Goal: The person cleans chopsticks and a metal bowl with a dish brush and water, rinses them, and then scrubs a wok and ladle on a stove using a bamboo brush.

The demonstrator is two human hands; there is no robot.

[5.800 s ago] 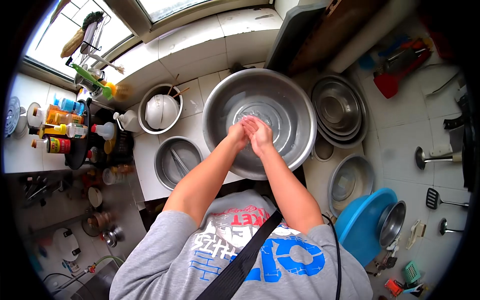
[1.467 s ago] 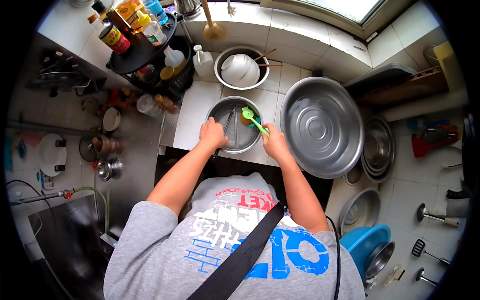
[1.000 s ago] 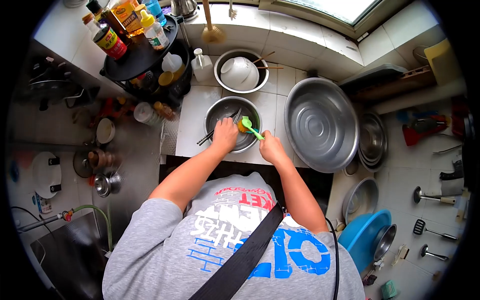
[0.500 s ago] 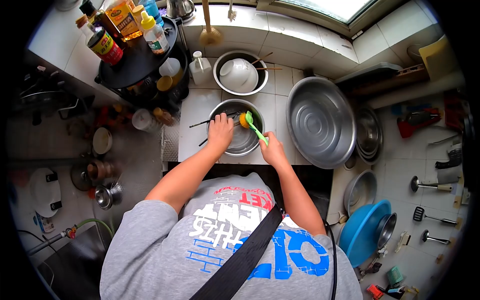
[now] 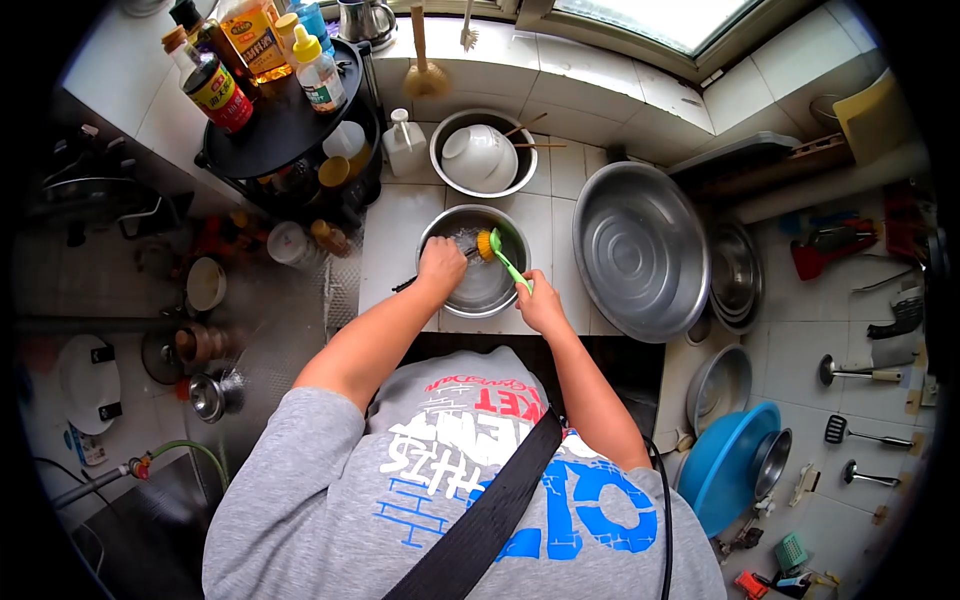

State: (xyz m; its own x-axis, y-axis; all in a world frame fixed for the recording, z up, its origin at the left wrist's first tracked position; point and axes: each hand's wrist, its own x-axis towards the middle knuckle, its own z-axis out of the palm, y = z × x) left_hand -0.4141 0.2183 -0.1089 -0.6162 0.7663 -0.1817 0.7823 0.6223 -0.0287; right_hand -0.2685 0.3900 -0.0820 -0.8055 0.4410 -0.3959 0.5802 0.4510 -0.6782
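My right hand [image 5: 541,302] is closed around the green handle of a dish brush [image 5: 509,265] with orange bristles. The bristles are over a round steel basin [image 5: 472,310] that has a shallow layer of water in it. Above the basin's left side, my left hand [image 5: 442,266] grips dark, thin sticks that look like chopsticks [image 5: 404,286]. One end sticks out on the left of the fist, and another reaches right to the bristles. The fingers hide the middle of the sticks, so their number cannot be told.
Behind stands a second steel basin [image 5: 437,160] with white bowls [image 5: 480,160] and brown chopsticks [image 5: 538,146]. A large steel basin [image 5: 640,250] leans at the right, above a blue tub [image 5: 715,470]. A white pump bottle [image 5: 403,145] and a black rack [image 5: 260,140] with bottles are at the left.
The dark sticks, which crossed the basin's left rim apart from each other, now lie together in my left fist. Their right end has met the brush bristles. The brush has shifted slightly.
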